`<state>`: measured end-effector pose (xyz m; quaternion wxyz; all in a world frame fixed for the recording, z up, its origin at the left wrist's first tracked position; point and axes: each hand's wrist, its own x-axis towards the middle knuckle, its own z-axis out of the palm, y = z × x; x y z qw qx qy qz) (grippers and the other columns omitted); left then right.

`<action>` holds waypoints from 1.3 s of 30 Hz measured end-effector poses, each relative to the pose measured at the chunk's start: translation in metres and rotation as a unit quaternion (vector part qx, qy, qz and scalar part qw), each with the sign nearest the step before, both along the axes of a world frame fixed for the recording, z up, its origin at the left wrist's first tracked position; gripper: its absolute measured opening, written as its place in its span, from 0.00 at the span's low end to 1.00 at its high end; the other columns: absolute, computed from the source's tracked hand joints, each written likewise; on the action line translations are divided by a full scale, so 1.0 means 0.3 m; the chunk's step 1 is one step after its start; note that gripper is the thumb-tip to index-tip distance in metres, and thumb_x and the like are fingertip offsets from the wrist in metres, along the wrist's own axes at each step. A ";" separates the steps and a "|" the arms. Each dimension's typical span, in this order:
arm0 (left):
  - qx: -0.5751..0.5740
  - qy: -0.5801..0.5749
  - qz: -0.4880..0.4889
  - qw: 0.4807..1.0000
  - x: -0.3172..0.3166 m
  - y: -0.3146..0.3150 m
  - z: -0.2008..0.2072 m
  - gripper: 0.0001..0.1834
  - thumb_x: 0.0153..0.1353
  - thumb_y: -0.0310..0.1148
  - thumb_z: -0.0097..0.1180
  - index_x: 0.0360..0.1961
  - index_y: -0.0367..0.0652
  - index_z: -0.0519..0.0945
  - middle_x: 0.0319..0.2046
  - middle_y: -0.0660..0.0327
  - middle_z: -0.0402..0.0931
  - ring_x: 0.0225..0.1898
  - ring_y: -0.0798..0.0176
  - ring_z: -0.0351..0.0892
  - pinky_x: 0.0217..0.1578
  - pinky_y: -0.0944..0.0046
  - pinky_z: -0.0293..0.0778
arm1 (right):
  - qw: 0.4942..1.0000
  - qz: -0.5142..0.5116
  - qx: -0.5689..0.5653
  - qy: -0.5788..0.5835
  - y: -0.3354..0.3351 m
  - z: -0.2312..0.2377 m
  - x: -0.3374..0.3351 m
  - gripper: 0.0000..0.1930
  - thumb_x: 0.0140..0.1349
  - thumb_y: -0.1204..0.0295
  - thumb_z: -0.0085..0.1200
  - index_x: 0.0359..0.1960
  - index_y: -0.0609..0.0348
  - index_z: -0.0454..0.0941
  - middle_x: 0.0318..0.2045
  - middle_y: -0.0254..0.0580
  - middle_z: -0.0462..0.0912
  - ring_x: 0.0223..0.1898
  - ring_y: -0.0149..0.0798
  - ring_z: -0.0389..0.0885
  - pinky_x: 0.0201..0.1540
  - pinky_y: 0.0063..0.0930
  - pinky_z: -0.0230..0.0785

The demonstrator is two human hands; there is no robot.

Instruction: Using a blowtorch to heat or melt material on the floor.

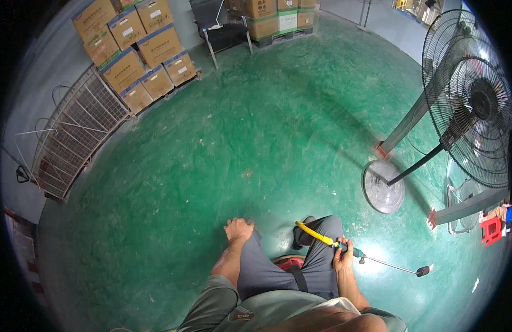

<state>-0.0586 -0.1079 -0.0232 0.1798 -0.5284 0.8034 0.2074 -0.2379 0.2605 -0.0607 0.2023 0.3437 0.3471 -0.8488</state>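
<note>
My left hand [238,228] rests over my left knee, fingers spread and holding nothing. In my right hand [343,254], beside my right thigh, the fingers wrap round the green handle of a long wand [386,263]. Its thin metal tube points right, away from my leg, and ends in a black tip [422,271]. A yellow coiled hose [315,233] joins the handle's other end and crosses my right knee. Where the hose leads beyond the knee is hidden. Between my legs part of a red object [289,262] shows beneath me.
A large black fan [484,98] stands at right on a round grey base [384,186], near slanting grey posts [411,124]. Cardboard boxes [126,71] are stacked far left, beside a wire rack [81,127]. A black chair [220,22] stands at the back. A red case [491,231] lies far right.
</note>
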 end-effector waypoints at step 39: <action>-0.005 0.005 -0.002 1.000 0.004 -0.017 -0.033 0.29 0.61 0.54 0.55 0.53 0.42 0.85 0.60 0.54 0.77 0.66 0.48 0.69 0.65 0.43 0.64 | 1.000 0.005 0.006 0.008 -0.001 -0.003 -0.003 0.20 0.66 0.62 0.66 0.53 0.60 0.76 0.46 0.37 0.84 0.48 0.38 0.86 0.29 0.14 0.84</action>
